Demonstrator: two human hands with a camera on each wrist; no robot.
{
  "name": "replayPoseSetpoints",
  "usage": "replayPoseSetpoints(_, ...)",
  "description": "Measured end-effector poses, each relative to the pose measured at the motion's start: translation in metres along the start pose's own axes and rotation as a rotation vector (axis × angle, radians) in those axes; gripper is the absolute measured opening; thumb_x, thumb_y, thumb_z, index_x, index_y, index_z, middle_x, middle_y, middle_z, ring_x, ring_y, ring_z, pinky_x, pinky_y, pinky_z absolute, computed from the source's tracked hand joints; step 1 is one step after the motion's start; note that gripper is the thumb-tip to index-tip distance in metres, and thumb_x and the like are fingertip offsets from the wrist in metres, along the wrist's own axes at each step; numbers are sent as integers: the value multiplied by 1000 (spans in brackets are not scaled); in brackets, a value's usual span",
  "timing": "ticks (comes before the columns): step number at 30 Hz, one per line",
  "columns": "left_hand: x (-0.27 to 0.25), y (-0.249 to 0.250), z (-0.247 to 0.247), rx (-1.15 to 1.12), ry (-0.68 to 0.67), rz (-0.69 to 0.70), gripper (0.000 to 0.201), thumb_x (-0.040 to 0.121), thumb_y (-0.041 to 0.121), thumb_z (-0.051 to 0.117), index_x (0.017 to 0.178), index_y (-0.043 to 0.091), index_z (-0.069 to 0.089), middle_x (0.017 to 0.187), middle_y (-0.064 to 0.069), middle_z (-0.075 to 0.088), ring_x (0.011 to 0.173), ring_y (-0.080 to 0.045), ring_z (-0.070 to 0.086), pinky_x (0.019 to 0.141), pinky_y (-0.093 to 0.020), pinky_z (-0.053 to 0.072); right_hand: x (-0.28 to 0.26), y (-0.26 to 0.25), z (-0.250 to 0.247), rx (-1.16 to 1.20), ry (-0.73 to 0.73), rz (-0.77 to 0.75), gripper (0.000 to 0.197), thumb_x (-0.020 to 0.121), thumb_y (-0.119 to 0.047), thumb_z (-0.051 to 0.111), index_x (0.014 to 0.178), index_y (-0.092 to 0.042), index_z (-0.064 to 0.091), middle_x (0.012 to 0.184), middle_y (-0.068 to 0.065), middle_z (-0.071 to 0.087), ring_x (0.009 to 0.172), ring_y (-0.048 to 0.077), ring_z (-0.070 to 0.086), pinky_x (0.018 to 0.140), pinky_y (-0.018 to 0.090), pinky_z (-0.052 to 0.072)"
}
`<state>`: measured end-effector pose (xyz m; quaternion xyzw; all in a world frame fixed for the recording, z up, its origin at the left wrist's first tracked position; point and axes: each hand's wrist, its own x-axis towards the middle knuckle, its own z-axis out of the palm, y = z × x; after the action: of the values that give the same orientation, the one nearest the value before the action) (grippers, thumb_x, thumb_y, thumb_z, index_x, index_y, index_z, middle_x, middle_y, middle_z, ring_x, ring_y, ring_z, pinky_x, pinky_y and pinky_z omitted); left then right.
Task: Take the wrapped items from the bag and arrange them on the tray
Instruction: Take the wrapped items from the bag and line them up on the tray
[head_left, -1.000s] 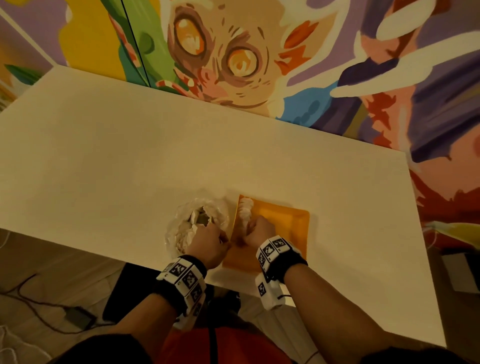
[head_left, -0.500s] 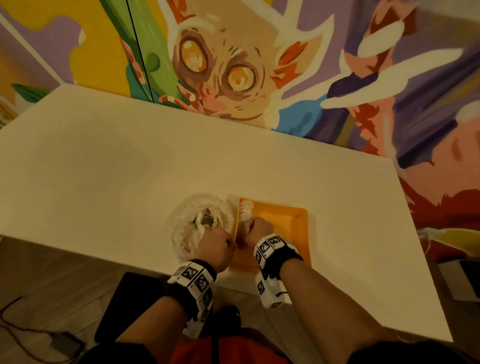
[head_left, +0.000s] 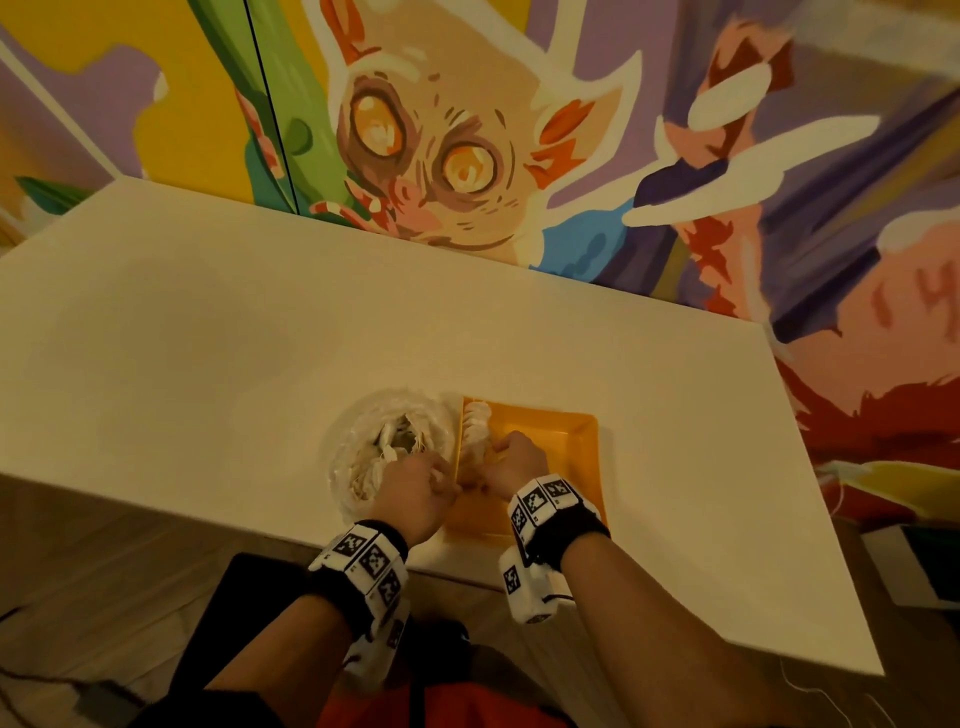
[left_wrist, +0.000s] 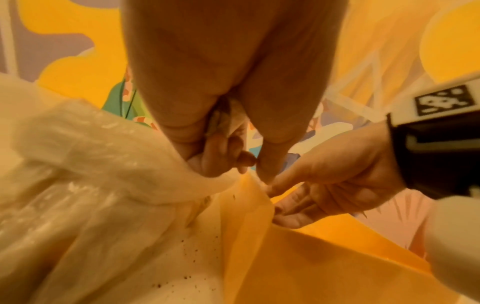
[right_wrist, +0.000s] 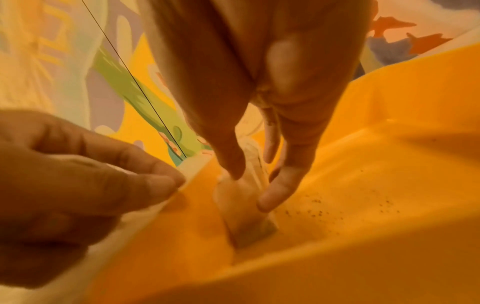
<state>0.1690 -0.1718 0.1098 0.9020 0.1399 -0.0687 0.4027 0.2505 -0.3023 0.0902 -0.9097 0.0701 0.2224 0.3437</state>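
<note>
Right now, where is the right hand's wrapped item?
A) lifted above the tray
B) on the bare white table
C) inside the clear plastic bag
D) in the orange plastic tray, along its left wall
D: the right hand presses the wrapped item onto the orange plastic tray floor beside its left wall.

A big white table (head_left: 260, 332) stands pushed against a painted wall. The mural (head_left: 441, 150) on that wall shows a wide-eyed, cat-like creature with orange eyes, right behind the table's far edge, with yellow and green shapes to the creature's left and purple, white and red strokes to its right. Below the table's near edge runs a wood-look floor (head_left: 104, 587), where a dark cable (head_left: 31, 680) trails. The light is warm and dim.
</note>
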Motion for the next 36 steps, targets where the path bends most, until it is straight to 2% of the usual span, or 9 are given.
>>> replayPoseSetpoints(4, -11, 1, -7, -216, -51, 5, 51, 81, 17, 73, 122, 30, 46, 83, 6, 63, 69, -1, 58, 53, -9, 39, -19, -2, -10, 216, -30, -161, 5, 86, -25, 66, 88, -24, 61, 89, 2, 69, 78, 22, 69, 76, 43, 59)
replayPoseSetpoints(8, -17, -2, -6, -415, -118, 37, 81, 75, 13, 75, 141, 28, 30, 120, -4, 60, 101, -14, 63, 76, -26, 54, -54, -16, -14, 382, -224, -302, 6, 90, -26, 67, 84, -26, 66, 83, -2, 68, 70, 27, 67, 60, 34, 54)
replayPoseSetpoints(11, -20, -1, -3, -499, -145, 59, 87, 76, 4, 71, 146, 26, 22, 127, -7, 55, 111, -18, 61, 77, -23, 53, -70, -17, -16, 446, -263, -338, 7, 88, -33, 68, 86, -27, 67, 85, -5, 67, 69, 22, 64, 56, 28, 51)
replayPoseSetpoints(16, -27, 4, 1, -568, -183, 110, 83, 79, -10, 62, 141, 23, 18, 115, -9, 61, 102, -13, 66, 83, -24, 54, -73, 1, -12, 488, -318, -393, 19, 80, -27, 78, 95, -19, 69, 92, 4, 70, 80, 12, 64, 66, 25, 51)
replayPoseSetpoints(19, -30, 7, -1, -528, -120, 110, 69, 84, -7, 60, 137, 24, 30, 104, -1, 58, 76, -2, 63, 66, -16, 50, -66, 8, -12, 482, -212, -404, 6, 85, -15, 73, 87, -19, 70, 80, 1, 68, 72, 13, 64, 61, 22, 49)
replayPoseSetpoints(23, -28, 4, -4, -465, 29, 151, 25, 91, 10, 63, 106, 30, 62, 98, 9, 68, 86, -5, 65, 71, -15, 50, -59, 14, -14, 483, -136, -429, 5, 87, -17, 71, 88, -22, 71, 76, -3, 67, 68, 9, 64, 62, 20, 48)
replayPoseSetpoints(25, -26, 0, -5, -431, 86, 176, 19, 92, 13, 63, 92, 31, 69, 89, 11, 72, 83, -1, 67, 72, -14, 51, -54, 16, -14, 481, -91, -436, 5, 87, -19, 72, 88, -24, 72, 78, -4, 68, 71, 10, 64, 63, 22, 48)
replayPoseSetpoints(31, -22, 0, -5, -513, 191, 131, 16, 90, 14, 66, 86, 28, 73, 81, 12, 73, 75, 3, 66, 71, -11, 49, -54, 15, -7, 501, -166, -418, 13, 83, -21, 75, 82, -27, 64, 80, -3, 65, 76, 12, 64, 62, 22, 47)
replayPoseSetpoints(36, -18, -3, -5, -472, 227, 90, 7, 85, 18, 73, 90, 22, 77, 84, 10, 74, 77, -6, 66, 73, -15, 48, -47, 21, -6, 444, -101, -416, 19, 83, -21, 76, 71, -27, 62, 75, -3, 64, 71, 13, 62, 65, 25, 48)
